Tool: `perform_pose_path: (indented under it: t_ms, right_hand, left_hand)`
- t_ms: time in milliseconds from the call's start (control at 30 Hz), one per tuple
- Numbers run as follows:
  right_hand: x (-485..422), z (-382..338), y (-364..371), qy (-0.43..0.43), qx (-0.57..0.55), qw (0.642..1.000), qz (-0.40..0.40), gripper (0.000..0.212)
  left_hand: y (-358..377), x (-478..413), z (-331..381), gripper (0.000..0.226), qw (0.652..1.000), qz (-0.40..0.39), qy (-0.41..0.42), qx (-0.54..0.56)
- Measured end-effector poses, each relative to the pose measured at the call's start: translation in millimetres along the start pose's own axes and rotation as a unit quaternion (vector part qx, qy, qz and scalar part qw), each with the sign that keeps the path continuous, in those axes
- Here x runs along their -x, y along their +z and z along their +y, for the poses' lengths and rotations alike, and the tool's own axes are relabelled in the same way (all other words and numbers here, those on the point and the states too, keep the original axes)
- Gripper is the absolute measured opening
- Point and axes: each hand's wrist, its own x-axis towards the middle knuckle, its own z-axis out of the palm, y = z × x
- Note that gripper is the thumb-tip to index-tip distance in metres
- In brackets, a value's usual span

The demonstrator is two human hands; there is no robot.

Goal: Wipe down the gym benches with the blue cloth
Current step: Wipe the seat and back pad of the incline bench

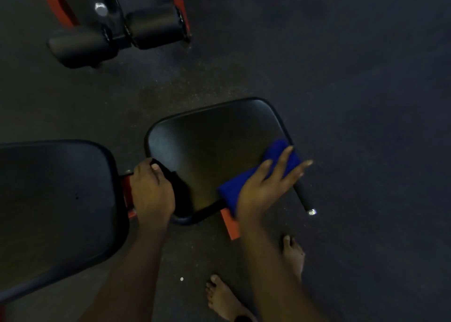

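Wiping is in progress on the seat surface (214,136). The right hand (262,190), fingers straight and spread, presses the folded blue cloth (279,151) flat at the pad's right edge, beside 1 side handle (305,197). The left hand (151,190) grips the left edge, fingers curled round it. Likely next: sweep left across the unwiped middle. Open floor (366,102) lies to the right.

Cut off by the left and near edges: larger pad (56,199). Cropped at the far edge and blurred: machine with roller pads (117,29). Near part of blue cloth (280,156) hidden under right hand (263,187). Near-left corner of bench (214,138) covered by left hand (152,195), fingers out of sight beneath the rim. Orange frame (230,224) mostly hidden below bench. White speck (181,278) on floor (366,77) too small to identify.
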Motion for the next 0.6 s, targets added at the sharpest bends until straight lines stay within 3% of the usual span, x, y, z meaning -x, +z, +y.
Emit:
perform_pose_path:
  t_ms: [100, 167, 300, 400, 533, 600]
  right_hand:
    - [-104.7, 22.5, -12.3, 0.108, -0.017, 0.991, -0.074, 0.048]
    - [-118.1, 21.1, -15.2, 0.132, -0.035, 0.983, -0.122, 0.054]
    - [-64.8, 11.0, -27.7, 0.002, 0.031, 0.987, -0.156, 0.059]
    - [-100.4, 7.7, -33.5, -0.023, 0.086, 0.971, -0.221, 0.050]
    - [-192.7, -23.8, 21.8, 0.002, 0.204, 0.896, -0.394, 0.047]
    - [-206.1, -35.1, 46.7, -0.047, 0.261, 0.873, -0.409, 0.047]
  left_hand:
    - [2.3, 0.5, -0.6, 0.036, 1.000, 0.002, 0.003, -0.016]
    - [2.3, 0.4, -1.2, 0.040, 1.000, -0.005, -0.015, -0.014]
    - [8.3, 11.3, 1.8, 0.050, 0.997, -0.034, -0.073, 0.002]
    - [14.2, 15.3, 6.2, 0.051, 0.996, -0.020, -0.085, 0.022]
    - [21.4, 13.0, 9.2, 0.051, 0.995, 0.008, -0.095, 0.036]
    - [27.1, 13.3, 9.4, 0.050, 0.993, 0.017, -0.104, 0.049]
